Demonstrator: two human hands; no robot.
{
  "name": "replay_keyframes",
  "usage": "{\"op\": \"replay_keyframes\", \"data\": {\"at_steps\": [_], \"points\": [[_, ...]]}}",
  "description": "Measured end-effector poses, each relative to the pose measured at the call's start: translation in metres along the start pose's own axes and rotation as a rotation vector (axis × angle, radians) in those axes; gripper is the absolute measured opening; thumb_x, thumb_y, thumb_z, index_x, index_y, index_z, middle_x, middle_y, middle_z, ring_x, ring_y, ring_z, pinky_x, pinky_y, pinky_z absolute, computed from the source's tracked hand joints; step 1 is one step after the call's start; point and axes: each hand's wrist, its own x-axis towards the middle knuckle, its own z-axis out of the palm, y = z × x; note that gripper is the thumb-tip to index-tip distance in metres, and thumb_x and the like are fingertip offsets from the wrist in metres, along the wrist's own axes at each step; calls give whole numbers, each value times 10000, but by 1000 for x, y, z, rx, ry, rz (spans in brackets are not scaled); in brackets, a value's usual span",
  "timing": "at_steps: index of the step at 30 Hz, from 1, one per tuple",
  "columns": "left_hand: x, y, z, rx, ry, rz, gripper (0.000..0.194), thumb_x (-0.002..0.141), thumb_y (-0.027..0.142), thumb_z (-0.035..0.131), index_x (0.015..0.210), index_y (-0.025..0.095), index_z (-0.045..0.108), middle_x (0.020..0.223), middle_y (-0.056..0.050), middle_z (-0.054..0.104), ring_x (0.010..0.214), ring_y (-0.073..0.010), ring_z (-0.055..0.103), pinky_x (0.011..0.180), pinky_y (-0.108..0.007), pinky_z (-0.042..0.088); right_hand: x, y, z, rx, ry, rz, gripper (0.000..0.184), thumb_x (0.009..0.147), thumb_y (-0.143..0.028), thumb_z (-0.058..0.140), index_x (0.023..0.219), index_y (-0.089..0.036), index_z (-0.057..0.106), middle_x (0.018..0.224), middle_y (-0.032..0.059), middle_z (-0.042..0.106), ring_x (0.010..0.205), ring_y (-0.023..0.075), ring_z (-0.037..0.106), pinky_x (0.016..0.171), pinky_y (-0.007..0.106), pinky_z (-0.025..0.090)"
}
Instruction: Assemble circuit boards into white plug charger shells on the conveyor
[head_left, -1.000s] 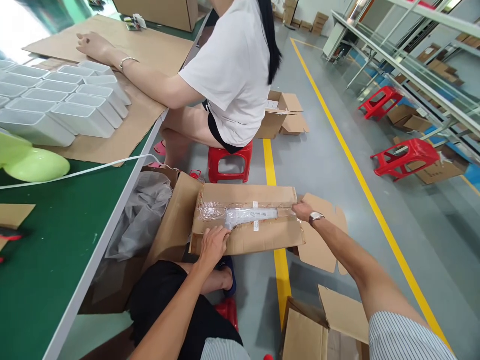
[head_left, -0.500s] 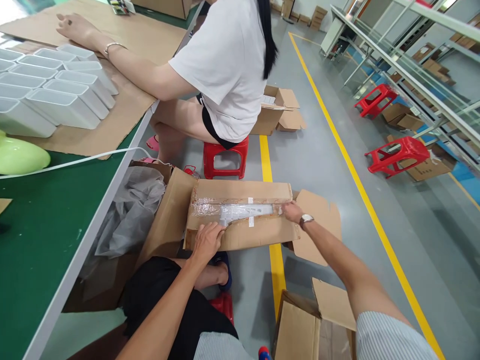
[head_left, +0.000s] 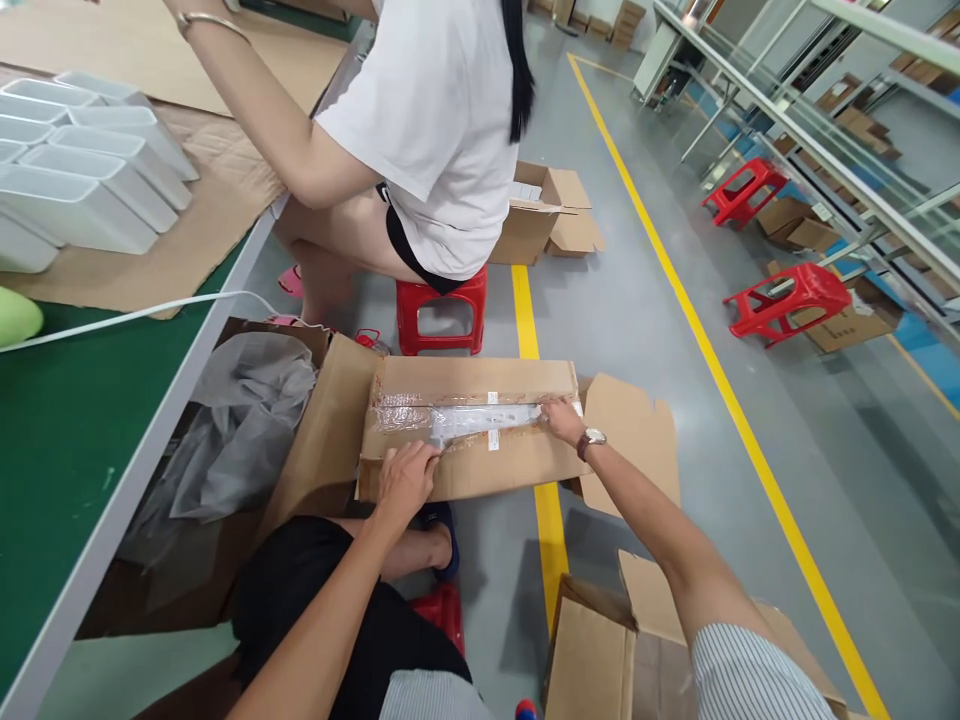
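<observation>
A brown cardboard carton (head_left: 465, 475) lies before me, its top seam parted. Through the gap shows white content (head_left: 487, 418); shiny clear packing tape (head_left: 401, 418) covers the seam's left part. My left hand (head_left: 407, 482) grips the near flap at its left, thumb along the flap's edge. At the seam's right end, the closed fingers of my right hand (head_left: 562, 420) pinch at the torn tape; the exact grip is partly hidden. The carton rests over another open box, whose flap (head_left: 634, 440) sticks out to the right.
A co-worker (head_left: 450, 150) sits on a red stool (head_left: 442, 310) just ahead. To the left is a green table (head_left: 67, 450) with white plastic bins (head_left: 82, 205). A box with grey plastic bags (head_left: 240, 430) stands beside it. Another open carton (head_left: 592, 660) is at lower right.
My right hand has shifted left along the seam, and more white shows at its right end. My left hand keeps its hold. The co-worker's arm has lifted from the table.
</observation>
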Motion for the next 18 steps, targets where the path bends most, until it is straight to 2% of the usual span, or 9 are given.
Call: {"op": "replay_keyframes", "data": {"at_steps": [2,4,9,11,13,18], "points": [[-1,-1,0,1,0,7,216,993,238,487,927,213,691,868,-71,715,861,-260,625,771,-369,353,6,1,-3,-9,-31,-11,336,984,-367,649,1258,-173,629,1320,104,626,1159,256,635,986,487,546],[-5,0,-2,-7,-3,28,221,1001,244,485,934,215,694,855,-65,710,860,-256,625,772,-366,353,0,16,-8,-26,-71,0,339,984,-368,650,1258,-170,627,1299,101,635,1131,249,646,963,476,559],[-13,5,-5,-19,26,51,269,1020,251,447,932,203,697,817,-77,687,838,-259,608,762,-364,348,-59,83,-23,-78,-137,125,349,971,-361,672,1246,-149,630,1260,116,649,1086,244,662,928,453,575],[-11,6,-4,-14,39,46,264,1015,245,452,914,199,691,824,-84,688,846,-263,606,767,-369,346,-75,92,-22,-84,-126,154,352,975,-367,665,1255,-156,625,1269,109,645,1094,245,659,935,461,572],[-7,5,-3,-7,42,44,251,1011,251,465,899,200,684,834,-80,692,855,-262,609,774,-372,347,-73,78,-18,-73,-94,138,349,979,-372,657,1254,-159,627,1283,106,640,1118,249,650,959,474,559],[-5,3,-2,15,37,28,254,1019,279,471,899,200,681,833,-68,696,841,-257,613,762,-371,349,-22,4,-6,-9,6,-17,325,982,-381,645,1232,-174,642,1330,99,623,1204,267,609,1033,513,504]]}}
